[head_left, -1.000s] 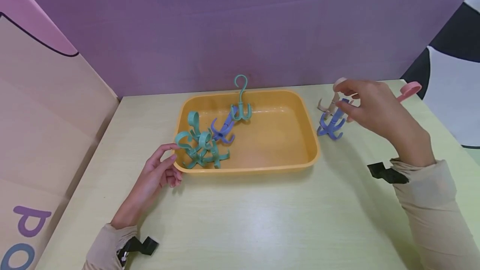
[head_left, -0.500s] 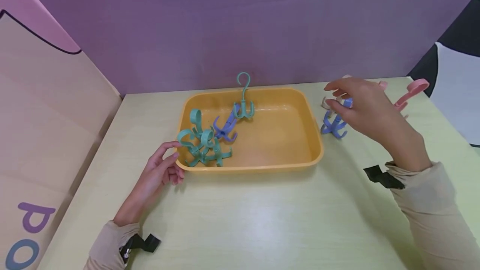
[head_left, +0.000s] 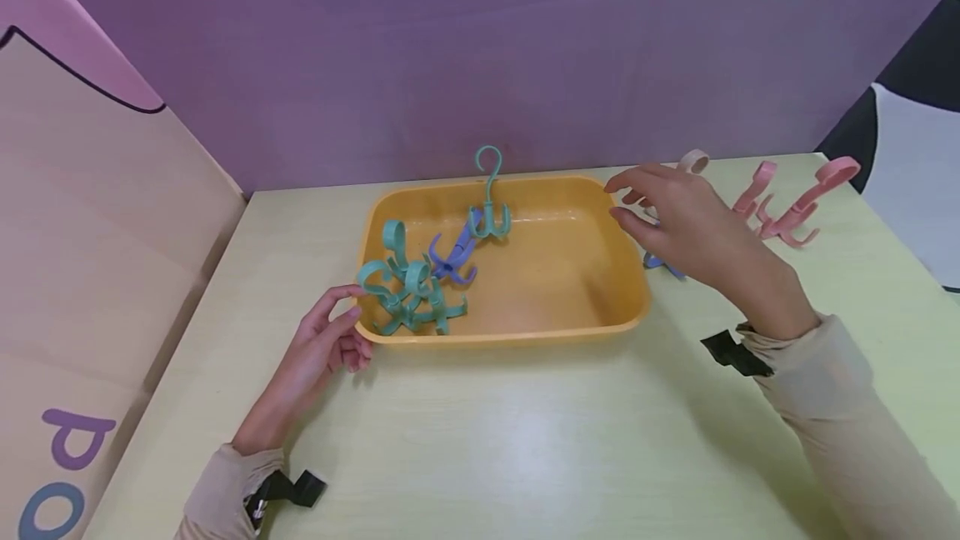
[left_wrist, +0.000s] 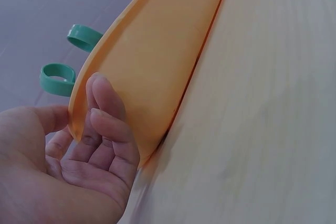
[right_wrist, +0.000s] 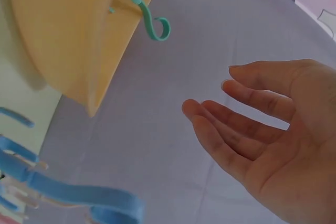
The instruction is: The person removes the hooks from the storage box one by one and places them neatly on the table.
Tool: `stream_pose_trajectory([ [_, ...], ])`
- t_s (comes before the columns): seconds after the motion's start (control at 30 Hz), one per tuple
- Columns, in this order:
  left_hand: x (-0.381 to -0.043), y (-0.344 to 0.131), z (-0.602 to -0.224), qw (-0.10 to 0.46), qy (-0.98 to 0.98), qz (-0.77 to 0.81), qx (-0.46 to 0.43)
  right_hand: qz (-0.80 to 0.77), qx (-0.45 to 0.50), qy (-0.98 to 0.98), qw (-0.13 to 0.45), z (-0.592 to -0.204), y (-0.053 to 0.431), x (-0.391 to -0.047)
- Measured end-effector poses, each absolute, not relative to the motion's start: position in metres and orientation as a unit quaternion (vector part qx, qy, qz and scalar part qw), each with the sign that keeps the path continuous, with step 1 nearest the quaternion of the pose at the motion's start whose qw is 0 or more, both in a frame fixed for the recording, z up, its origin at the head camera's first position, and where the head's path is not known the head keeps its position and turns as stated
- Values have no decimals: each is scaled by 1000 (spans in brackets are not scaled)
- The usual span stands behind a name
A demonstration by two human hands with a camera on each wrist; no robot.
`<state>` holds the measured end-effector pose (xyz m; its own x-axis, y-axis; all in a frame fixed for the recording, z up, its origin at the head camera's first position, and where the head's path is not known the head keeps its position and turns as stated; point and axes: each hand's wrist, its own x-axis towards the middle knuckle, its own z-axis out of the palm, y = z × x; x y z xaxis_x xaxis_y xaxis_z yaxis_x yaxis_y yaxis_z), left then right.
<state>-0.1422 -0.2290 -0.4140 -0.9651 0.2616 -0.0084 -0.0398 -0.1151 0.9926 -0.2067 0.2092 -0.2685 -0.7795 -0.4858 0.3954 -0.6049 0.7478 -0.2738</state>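
A yellow tray stands on the table. My left hand holds its near left corner, with fingers on both sides of the rim in the left wrist view. Several teal multi-prong hanging hooks lie clustered at the tray's left end. A blue hanging hook lies near its middle, and another teal hook leans at the back rim. My right hand hovers at the tray's right side, fingers loosely bent and nothing between them. Under it a second blue hook is mostly hidden in the head view.
Right of the tray, two pink hooks and a beige hook stand on the table. A purple wall panel rises behind the table, with a pale printed panel on the left.
My right hand has moved left from over the blue and beige hooks toward the tray's right rim, uncovering the pink hooks. My left hand has stayed at the tray corner.
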Motion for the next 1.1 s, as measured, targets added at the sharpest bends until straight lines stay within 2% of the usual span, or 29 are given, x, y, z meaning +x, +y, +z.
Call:
stream_pose_trajectory([
  [0.4,-148,-219,-414,103,656,743,83,156,329,-918,159,-244,180,-224],
  [0.7,-147,-216,-414,101,659,741,80,155,364,-903,166,-238,157,-251],
  [1.1,-146,-211,-414,97,659,742,84,183,337,-915,129,-238,128,-289],
])
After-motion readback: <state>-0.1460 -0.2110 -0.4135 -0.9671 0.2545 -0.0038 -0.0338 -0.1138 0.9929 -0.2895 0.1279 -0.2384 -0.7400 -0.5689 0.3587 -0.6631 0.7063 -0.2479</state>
